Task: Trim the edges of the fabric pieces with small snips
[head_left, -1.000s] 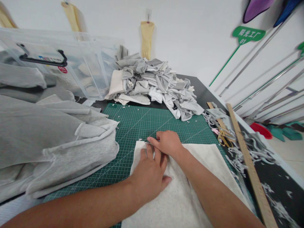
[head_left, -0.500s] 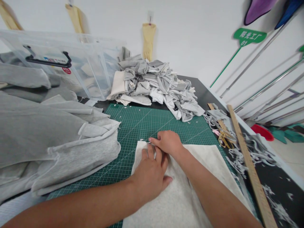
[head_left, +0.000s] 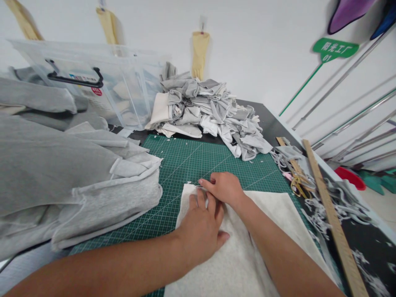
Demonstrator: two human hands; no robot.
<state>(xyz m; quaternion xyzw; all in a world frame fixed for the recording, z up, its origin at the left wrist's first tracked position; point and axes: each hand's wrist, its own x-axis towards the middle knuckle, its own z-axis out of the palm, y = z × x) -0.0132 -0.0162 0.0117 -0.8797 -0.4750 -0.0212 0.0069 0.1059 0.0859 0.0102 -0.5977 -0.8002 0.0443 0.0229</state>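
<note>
Work looks barely begun: our left hand (head_left: 202, 231) presses flat on the white cloth (head_left: 247, 251) at the table's near edge; right hand (head_left: 225, 187) pinches something small at its far-left corner

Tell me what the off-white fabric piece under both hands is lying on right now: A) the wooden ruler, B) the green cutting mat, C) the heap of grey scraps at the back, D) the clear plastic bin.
B: the off-white fabric piece lies flat on the green cutting mat, with the left hand pressing it and the right hand at its far edge.
</note>
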